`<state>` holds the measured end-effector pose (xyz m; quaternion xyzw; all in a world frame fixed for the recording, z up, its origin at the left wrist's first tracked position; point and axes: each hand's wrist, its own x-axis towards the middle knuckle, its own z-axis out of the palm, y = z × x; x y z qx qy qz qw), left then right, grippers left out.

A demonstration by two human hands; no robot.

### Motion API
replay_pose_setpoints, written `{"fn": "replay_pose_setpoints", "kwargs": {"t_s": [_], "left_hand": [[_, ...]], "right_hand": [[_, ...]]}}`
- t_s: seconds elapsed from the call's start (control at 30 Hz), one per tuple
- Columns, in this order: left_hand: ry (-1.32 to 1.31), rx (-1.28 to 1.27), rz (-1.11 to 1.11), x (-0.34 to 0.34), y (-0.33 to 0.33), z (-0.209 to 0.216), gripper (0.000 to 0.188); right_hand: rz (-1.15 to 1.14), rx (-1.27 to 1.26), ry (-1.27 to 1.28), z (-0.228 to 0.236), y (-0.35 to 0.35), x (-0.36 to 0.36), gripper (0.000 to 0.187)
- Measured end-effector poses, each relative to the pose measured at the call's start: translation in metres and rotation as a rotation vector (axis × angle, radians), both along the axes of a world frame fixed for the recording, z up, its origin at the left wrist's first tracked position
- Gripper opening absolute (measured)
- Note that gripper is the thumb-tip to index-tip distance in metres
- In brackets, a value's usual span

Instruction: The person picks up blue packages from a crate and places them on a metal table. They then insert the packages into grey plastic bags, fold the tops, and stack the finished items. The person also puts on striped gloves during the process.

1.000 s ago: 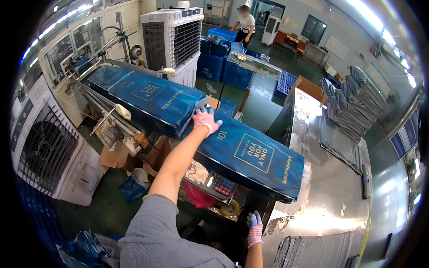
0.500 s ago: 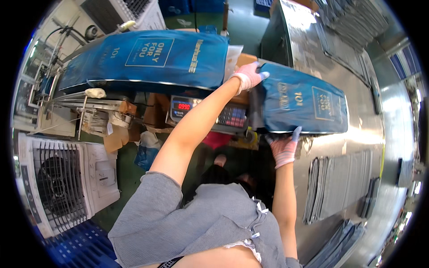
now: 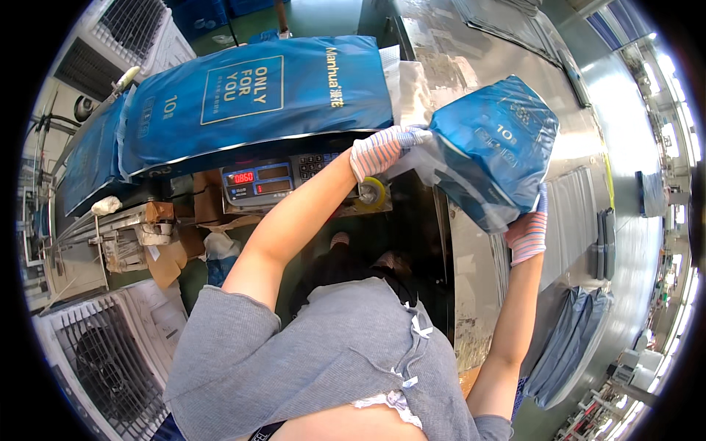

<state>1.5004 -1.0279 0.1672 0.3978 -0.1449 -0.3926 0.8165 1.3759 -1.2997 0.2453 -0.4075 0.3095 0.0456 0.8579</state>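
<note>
Between my hands a filled blue plastic bag [image 3: 493, 140] with gold print is held tilted above the metal table. My left hand [image 3: 382, 151], in a striped knit glove, is closed on the bag's loose clear end. At the near right corner my right hand [image 3: 528, 234], gloved alike, grips the bag from below; part of its fingers is hidden behind the plastic. A long row of similar blue bags [image 3: 309, 88] lies to the left, beyond my left forearm. Just below that row stands a digital scale [image 3: 257, 184] with red lit digits and a keypad.
Stacked grey flat bags [image 3: 570, 213] lie on the metal table [image 3: 471, 294] at right, with more grey sheets [image 3: 570, 345] nearer me. A roll of yellow tape [image 3: 373, 194] sits beside the scale. At lower left is a white air cooler [image 3: 110, 353].
The bag has been lifted and tilted off the row's right end, over the metal table. Both hands moved with it, the right one further right. The view has shifted, and the scale's digits differ.
</note>
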Motion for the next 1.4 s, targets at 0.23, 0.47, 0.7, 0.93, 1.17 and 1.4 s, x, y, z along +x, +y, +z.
{"fn": "replay_pose_setpoints", "kwargs": {"t_s": [0.23,0.47,0.7,0.93,1.17,1.4], "left_hand": [[-0.464,0.149,-0.127,-0.015,-0.032,0.064,0.038],[-0.338,0.094,-0.045,-0.024,-0.068,0.059,0.022],[-0.342,0.046,0.088,-0.038,-0.096,0.018,0.02],[-0.102,0.112,0.123,-0.06,-0.102,-0.04,0.041],[0.438,-0.173,-0.12,-0.084,-0.174,-0.077,0.082],[0.163,-0.234,0.052,-0.123,-0.216,-0.044,0.102]], "right_hand": [[-0.205,-0.022,-0.034,0.028,-0.044,-0.03,0.065],[-0.17,0.027,-0.077,0.044,-0.059,-0.043,0.066],[-0.096,-0.002,-0.041,0.026,-0.086,-0.043,0.056],[0.065,-0.206,0.028,-0.046,-0.133,-0.077,0.055],[0.225,-0.5,-0.017,-0.034,-0.163,-0.085,0.066],[0.067,-0.669,-0.038,0.009,-0.208,-0.144,0.066]]}}
